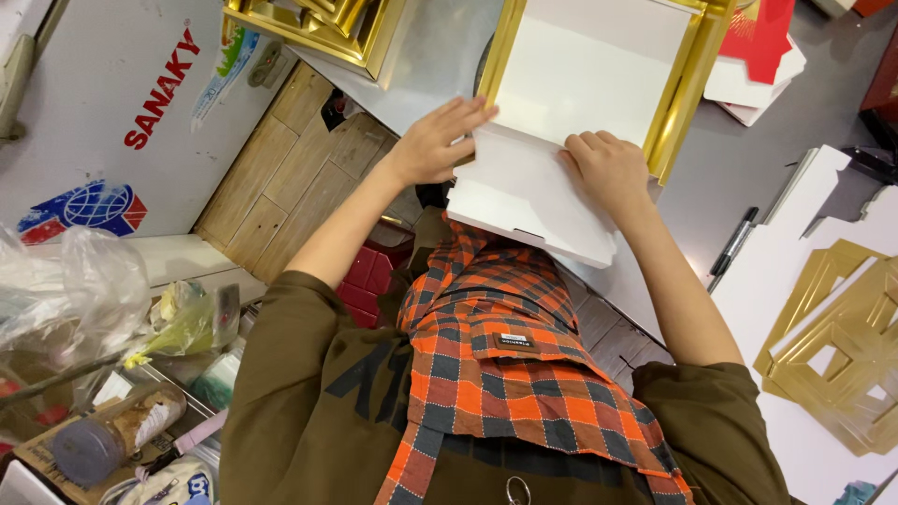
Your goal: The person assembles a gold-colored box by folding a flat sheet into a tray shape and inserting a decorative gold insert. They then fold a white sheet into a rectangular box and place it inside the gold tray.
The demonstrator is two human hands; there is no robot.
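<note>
On the grey table (711, 178), a white folded card panel (528, 192) lies half over its near edge, against a gold-rimmed white box (589, 65). Left hand (440, 140) rests flat on the panel's left edge, fingers spread; right hand (608, 166) presses down on its right side, fingers curled. A black pen (732, 245) lies nearby

A black pen (735, 245) is lying on the grey table (711, 178) beside flat gold card cut-outs (837, 337). A red and white box (762, 56) is sitting at the far edge. Crumpled plastic bags (75, 299) and a lidded jar (112, 435) are crowding the left.
</note>
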